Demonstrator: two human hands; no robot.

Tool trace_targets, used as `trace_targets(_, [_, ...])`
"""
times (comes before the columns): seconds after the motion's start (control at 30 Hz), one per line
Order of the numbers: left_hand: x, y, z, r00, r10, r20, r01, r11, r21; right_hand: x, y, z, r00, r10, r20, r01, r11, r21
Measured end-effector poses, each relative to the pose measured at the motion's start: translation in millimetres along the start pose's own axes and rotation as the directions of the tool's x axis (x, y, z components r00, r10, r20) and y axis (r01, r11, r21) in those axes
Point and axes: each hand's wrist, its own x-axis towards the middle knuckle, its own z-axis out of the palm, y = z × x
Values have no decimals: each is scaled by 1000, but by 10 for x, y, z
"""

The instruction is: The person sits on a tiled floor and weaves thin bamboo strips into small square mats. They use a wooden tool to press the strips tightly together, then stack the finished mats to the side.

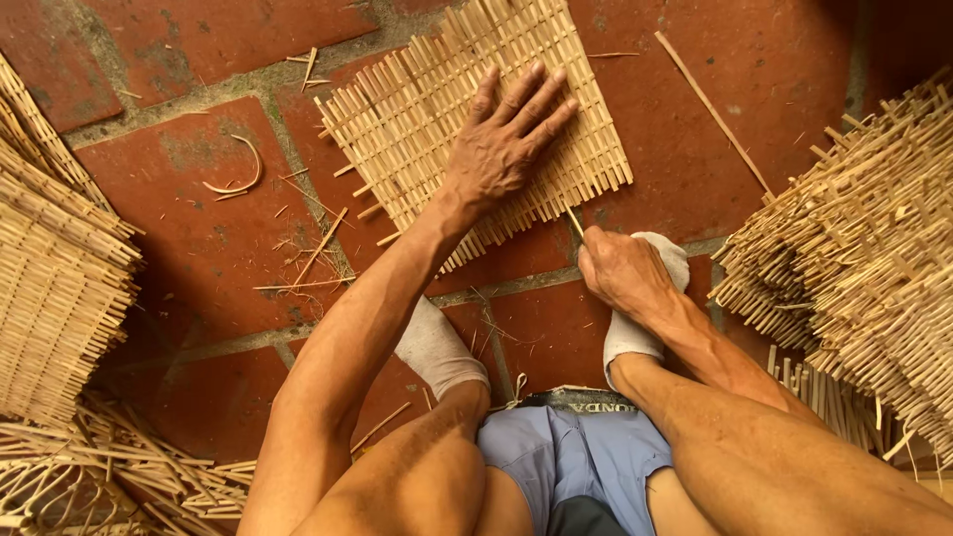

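A square woven bamboo mat lies flat on the red tile floor in front of me. My left hand rests palm down on the mat's right half, fingers spread. My right hand sits just below the mat's near right corner, closed on a thin bamboo strip whose tip points into the mat's edge. My feet in white socks rest on the floor below the mat.
Stacks of similar woven mats stand at the left and right. Loose bamboo slivers and a long strip lie on the tiles. More bamboo pieces pile up at bottom left.
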Motion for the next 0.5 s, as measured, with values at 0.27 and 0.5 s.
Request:
trace_targets(0.27, [-30, -7, -22, 996, 26, -80, -23, 999, 36, -114, -112, -98, 998, -25, -58, 26, 1000, 9])
trace_targets(0.5, [1, -48, 30, 993, 34, -110, -36, 999, -13, 119, -192, -2, 996, -17, 88, 16, 1000, 16])
